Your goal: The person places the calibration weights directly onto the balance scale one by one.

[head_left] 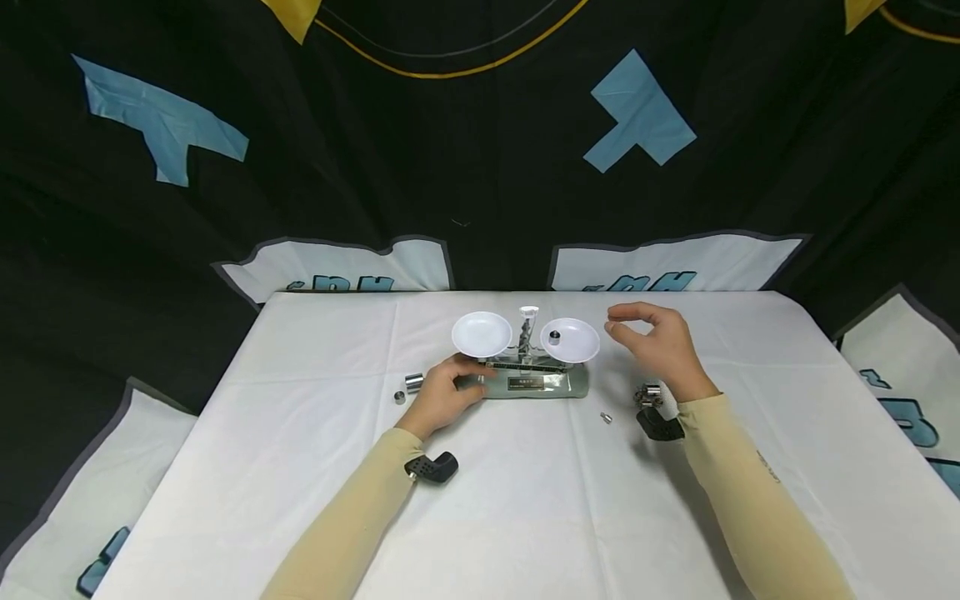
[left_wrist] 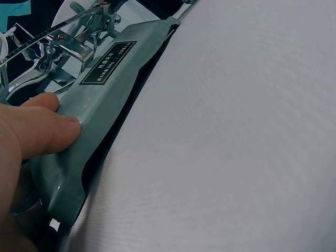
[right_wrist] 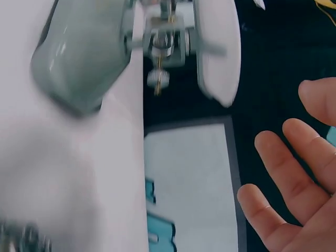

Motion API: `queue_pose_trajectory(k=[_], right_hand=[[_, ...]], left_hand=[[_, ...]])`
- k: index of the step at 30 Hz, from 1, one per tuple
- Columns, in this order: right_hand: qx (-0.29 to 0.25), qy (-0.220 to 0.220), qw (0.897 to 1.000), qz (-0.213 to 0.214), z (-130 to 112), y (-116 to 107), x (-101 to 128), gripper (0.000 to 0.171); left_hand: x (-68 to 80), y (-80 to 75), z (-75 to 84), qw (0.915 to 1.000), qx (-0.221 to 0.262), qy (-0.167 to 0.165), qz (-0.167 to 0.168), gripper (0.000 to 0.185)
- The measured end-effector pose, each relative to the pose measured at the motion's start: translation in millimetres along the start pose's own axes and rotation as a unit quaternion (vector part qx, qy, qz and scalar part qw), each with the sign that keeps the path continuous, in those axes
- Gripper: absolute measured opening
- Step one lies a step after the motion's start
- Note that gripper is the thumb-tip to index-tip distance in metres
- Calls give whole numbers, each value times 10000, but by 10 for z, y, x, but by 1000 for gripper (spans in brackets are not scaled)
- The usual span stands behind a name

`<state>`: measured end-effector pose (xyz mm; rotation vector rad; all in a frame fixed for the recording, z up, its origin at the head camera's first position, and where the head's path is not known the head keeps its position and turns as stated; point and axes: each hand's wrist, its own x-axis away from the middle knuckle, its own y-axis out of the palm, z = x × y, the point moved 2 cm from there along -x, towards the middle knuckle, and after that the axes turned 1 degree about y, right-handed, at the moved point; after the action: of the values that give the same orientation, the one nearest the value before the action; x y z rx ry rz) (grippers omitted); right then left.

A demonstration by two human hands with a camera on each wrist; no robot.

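Note:
A grey-green balance scale (head_left: 536, 383) stands mid-table with two white pans. The left pan (head_left: 482, 332) is bare; the right pan (head_left: 570, 340) carries one small metal weight (head_left: 554, 337). My left hand (head_left: 446, 392) rests on the left end of the scale's base (left_wrist: 105, 100), thumb (left_wrist: 42, 131) pressed flat against it. My right hand (head_left: 652, 342) hovers just right of the right pan, fingers loosely bent and holding nothing. In the right wrist view its fingers (right_wrist: 294, 194) are spread and empty, with the base (right_wrist: 84, 52) and a pan edge (right_wrist: 218, 47) beyond them.
Two metal weights (head_left: 414, 382) lie left of my left hand. A cluster of weights (head_left: 649, 394) sits under my right wrist, and one tiny weight (head_left: 606, 417) lies in front of the scale. A white cloth (head_left: 525, 500) covers the table; dark drapes hang behind.

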<state>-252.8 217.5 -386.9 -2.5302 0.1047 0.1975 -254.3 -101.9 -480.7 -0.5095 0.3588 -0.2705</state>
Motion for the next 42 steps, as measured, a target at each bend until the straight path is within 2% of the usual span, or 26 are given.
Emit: queue_pose_trajectory(k=[11, 18, 28, 42], right_hand=[[489, 231, 9984, 153, 367, -369, 184, 41], [603, 463, 9966, 323, 531, -521, 242, 43], [627, 655, 9955, 267, 671, -583, 308, 46], [727, 461, 9962, 114, 828, -553, 392, 37]], left_hand=[[-3, -26, 2, 10000, -56, -48, 8, 28], [-15, -36, 6, 10000, -64, -71, 9, 27], [-25, -11, -12, 10000, -64, -27, 34, 27], [-7, 7, -12, 9999, -37, -111, -29, 27]])
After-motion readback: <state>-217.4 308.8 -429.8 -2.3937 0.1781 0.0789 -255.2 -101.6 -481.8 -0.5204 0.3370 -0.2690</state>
